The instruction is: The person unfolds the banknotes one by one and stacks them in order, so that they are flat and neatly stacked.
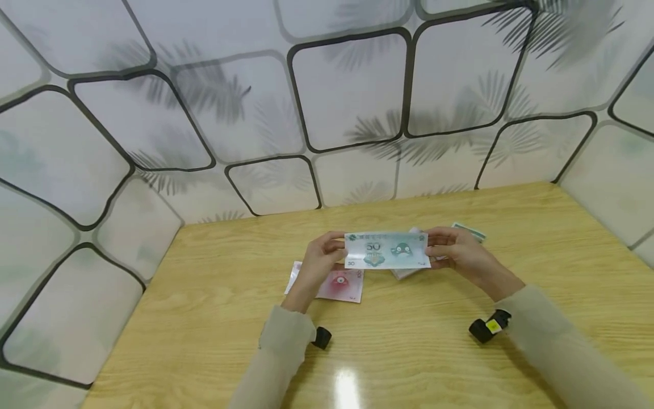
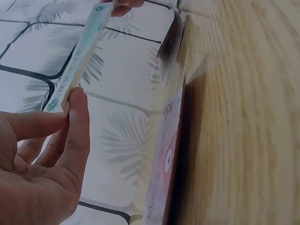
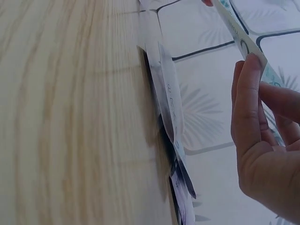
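A green play banknote (image 1: 386, 250) marked 50 is stretched flat between my two hands, above the table. My left hand (image 1: 321, 262) pinches its left end between thumb and fingers; the left wrist view shows the same grip on the note's edge (image 2: 79, 61). At the other end, my right hand (image 1: 462, 255) pinches the note between thumb and fingers. Below my left hand lies a pink banknote (image 1: 347, 287) marked 100, partly covered by the hand and wrist. Behind the held note and my right hand, more paper notes (image 3: 171, 98) lie on the table, mostly hidden in the head view.
The wooden table (image 1: 214, 341) reaches back to a patterned wall (image 1: 352, 91) with black outlines and leaf prints. A green-edged note (image 1: 470, 232) shows just past my right hand. Black wrist cameras (image 1: 489, 326) hang under both sleeves.
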